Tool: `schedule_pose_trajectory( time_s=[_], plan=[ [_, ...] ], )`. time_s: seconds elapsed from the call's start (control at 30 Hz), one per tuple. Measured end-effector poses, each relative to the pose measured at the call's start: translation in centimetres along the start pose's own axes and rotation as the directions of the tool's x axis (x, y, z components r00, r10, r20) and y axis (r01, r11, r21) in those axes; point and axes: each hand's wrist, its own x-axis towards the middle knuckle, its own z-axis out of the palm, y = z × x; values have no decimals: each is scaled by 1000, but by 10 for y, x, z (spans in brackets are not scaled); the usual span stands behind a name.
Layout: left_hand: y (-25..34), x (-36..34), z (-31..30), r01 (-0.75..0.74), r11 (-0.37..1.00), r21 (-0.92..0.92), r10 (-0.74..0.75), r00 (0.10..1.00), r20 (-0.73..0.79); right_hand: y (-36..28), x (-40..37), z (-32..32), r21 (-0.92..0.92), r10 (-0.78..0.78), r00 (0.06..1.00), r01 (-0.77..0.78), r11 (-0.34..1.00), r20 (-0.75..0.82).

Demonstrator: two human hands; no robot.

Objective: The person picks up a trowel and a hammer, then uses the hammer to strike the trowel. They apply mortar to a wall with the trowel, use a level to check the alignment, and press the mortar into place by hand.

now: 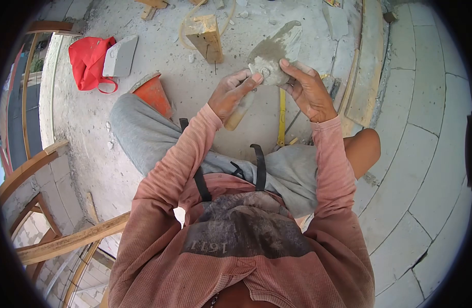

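A pointing-type trowel (275, 47) with a mortar-smeared metal blade is held up in front of me, its blade pointing away. My left hand (232, 92) is closed around it near the neck, and the wooden handle sticks out below that hand. At the blade's right edge, my right hand (309, 92) pinches it, thumb on top and fingers beneath. Pale, lumpy mortar (267, 71) lies at the blade's base between both thumbs. Under the hands, a yellow strip-like tool (282, 115) rests on the floor.
An orange bucket (153, 96) stands beyond my left knee. Farther left lie a red bag (90, 62) and a pale block (120, 56). A wooden block (205, 38) with a protruding nail stands ahead. Planks (361, 87) run along the block wall (408, 143) at right.
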Motion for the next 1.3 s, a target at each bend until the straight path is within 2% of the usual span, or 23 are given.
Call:
schedule_pose_trajectory(
  time_s=[0.1, 0.37, 0.47, 0.57, 0.67, 0.87, 0.97, 1.07, 1.3],
  plan=[
    [4, -3, -1, 6, 1000, 25, -7, 1000, 13, 0, 3, -2, -4, 12, 998, -12, 1000, 53],
    [-1, 2, -1, 22, 1000, -6, -22, 1000, -12, 3, 2, 4, 83, -33, 997, 27, 996, 67],
    [1, 3, 15, -110, 991, -82, 106, 993, -52, 1, 3, 3, 73, -21, 998, 16, 997, 57],
    [-3, 2, 10, -33, 999, -1, 33, 998, -62, 0, 6, 3, 66, -12, 997, 7, 998, 73],
    [-3, 2, 12, -194, 979, 59, 197, 979, -48, 0, 7, 1, 85, -5, 997, -2, 996, 83],
    [2, 2, 7, -71, 997, 37, 72, 997, -25, -6, 2, 10, 97, -34, 997, 27, 995, 70],
    [7, 1, 16, -96, 994, -52, 94, 995, -34, -7, -1, 14, 97, -55, 998, 52, 994, 37],
    [5, 2, 13, -116, 991, 62, 119, 992, -41, -5, 2, 13, 99, -69, 997, 67, 993, 17],
    [10, 1, 14, -26, 999, -32, 25, 999, -24, -5, 3, 13, 147, -54, 999, 53, 988, 1]
  ],
)
